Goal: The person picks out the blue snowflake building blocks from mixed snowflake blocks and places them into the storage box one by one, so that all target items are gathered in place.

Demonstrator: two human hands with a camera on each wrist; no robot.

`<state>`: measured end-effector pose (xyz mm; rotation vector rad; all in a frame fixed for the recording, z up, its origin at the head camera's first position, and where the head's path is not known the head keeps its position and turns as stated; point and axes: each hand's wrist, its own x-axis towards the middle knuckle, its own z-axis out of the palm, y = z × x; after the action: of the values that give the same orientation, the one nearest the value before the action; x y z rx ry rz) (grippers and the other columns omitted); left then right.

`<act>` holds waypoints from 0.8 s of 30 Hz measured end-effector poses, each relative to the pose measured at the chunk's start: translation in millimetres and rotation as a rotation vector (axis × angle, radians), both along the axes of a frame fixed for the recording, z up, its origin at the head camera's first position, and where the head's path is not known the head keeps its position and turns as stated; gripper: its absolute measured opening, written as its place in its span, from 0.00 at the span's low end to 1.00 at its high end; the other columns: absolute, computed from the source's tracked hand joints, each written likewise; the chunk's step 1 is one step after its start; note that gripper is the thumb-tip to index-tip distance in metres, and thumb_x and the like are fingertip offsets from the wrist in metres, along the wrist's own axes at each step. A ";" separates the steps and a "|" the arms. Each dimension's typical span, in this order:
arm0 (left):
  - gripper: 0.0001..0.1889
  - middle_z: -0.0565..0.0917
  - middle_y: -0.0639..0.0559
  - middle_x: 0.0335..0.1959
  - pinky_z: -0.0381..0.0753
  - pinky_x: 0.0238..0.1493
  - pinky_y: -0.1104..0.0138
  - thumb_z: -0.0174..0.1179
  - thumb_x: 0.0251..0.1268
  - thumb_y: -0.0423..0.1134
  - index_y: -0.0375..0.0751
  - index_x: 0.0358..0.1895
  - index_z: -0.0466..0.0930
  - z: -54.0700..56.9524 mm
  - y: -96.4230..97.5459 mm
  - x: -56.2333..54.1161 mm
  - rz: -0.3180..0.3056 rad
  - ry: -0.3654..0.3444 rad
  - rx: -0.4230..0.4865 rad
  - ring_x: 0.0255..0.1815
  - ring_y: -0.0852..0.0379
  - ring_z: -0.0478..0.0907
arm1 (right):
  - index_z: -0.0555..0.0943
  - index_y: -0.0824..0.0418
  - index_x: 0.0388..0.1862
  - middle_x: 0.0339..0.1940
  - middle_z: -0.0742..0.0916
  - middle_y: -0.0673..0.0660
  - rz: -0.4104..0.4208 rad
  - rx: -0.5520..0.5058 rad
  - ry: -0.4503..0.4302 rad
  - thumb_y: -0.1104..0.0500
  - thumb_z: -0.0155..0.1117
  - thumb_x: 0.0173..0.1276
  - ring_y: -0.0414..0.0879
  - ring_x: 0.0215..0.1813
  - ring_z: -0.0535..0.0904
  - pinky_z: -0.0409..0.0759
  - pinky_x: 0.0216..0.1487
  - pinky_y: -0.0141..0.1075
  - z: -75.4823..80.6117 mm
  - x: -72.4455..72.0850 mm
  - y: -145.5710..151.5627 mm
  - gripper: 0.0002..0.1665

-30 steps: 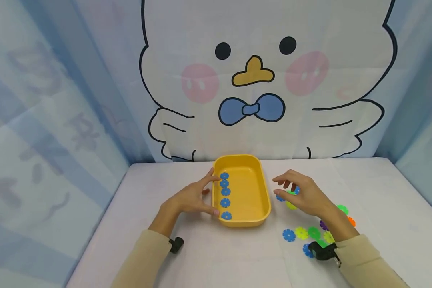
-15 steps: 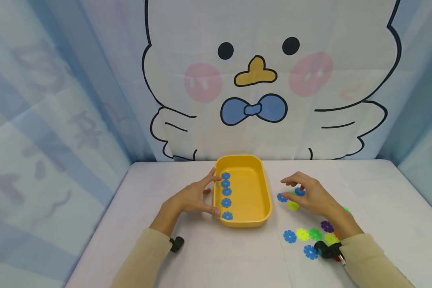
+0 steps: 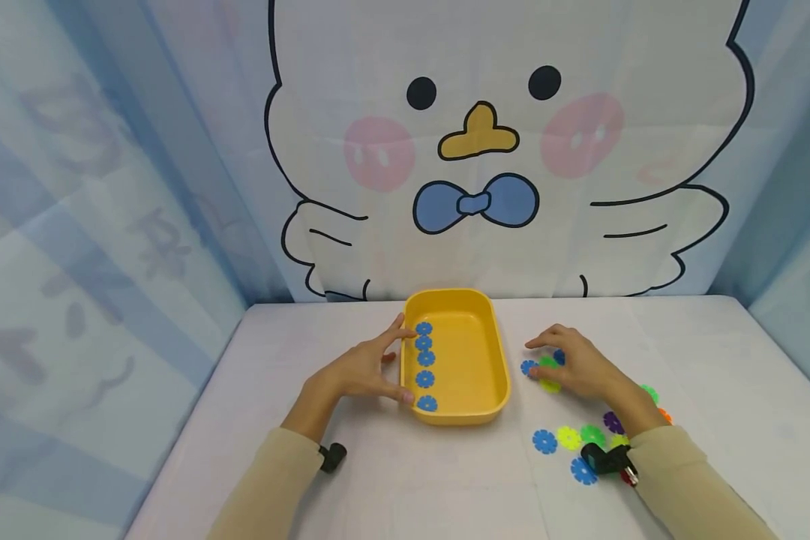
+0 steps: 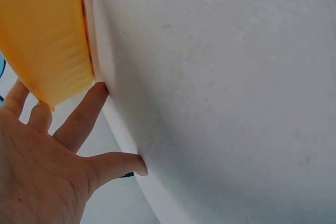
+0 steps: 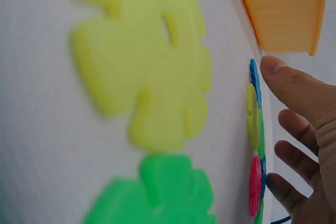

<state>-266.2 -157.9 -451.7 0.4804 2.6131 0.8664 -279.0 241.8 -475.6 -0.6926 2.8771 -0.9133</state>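
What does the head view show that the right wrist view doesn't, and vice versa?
Only the head view shows the left hand at the yellow tray and five blue pieces inside it. Only the right wrist view shows a pink piece near the right hand's fingers. Both show that hand, the tray, and loose yellow and green pieces.

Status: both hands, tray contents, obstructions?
Left hand at yellow tray's left rim. Right hand over loose pieces, thumb near blue piece, no grip visible. Five blue pieces lined inside tray's left. Possible clutter: green piece, yellow piece.
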 end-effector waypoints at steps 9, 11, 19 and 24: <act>0.59 0.35 0.80 0.82 0.66 0.76 0.46 0.82 0.39 0.65 0.71 0.79 0.57 -1.7 -1.3 0.1 0.003 -0.006 0.004 0.73 0.51 0.73 | 0.86 0.55 0.56 0.58 0.82 0.58 -0.005 0.049 -0.024 0.46 0.76 0.65 0.59 0.60 0.72 0.73 0.64 0.64 -2.9 -1.1 -4.0 0.24; 0.59 0.35 0.80 0.82 0.66 0.76 0.46 0.82 0.39 0.65 0.72 0.79 0.57 -1.2 -1.4 -0.1 0.008 -0.009 0.005 0.73 0.51 0.73 | 0.86 0.54 0.55 0.58 0.82 0.58 -0.009 0.060 -0.029 0.47 0.76 0.65 0.59 0.60 0.71 0.73 0.63 0.63 -2.9 -2.0 -4.6 0.23; 0.60 0.35 0.79 0.82 0.67 0.75 0.45 0.82 0.39 0.64 0.70 0.80 0.57 -0.5 -1.5 2.3 0.012 -0.023 0.013 0.74 0.50 0.72 | 0.88 0.51 0.53 0.59 0.82 0.57 -0.040 0.072 -0.082 0.45 0.75 0.66 0.59 0.61 0.70 0.73 0.63 0.64 -5.1 -1.2 -6.4 0.20; 0.59 0.35 0.78 0.82 0.67 0.75 0.43 0.81 0.39 0.65 0.69 0.80 0.57 0.0 -0.8 2.2 0.015 -0.017 0.016 0.74 0.49 0.72 | 0.88 0.50 0.50 0.58 0.82 0.56 -0.042 0.070 -0.073 0.47 0.76 0.65 0.58 0.60 0.70 0.72 0.62 0.63 -3.3 -0.7 -6.7 0.17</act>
<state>-264.0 -158.7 -451.7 0.4565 2.5990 0.8929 -279.7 235.1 -478.9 -0.5827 2.8542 -0.8206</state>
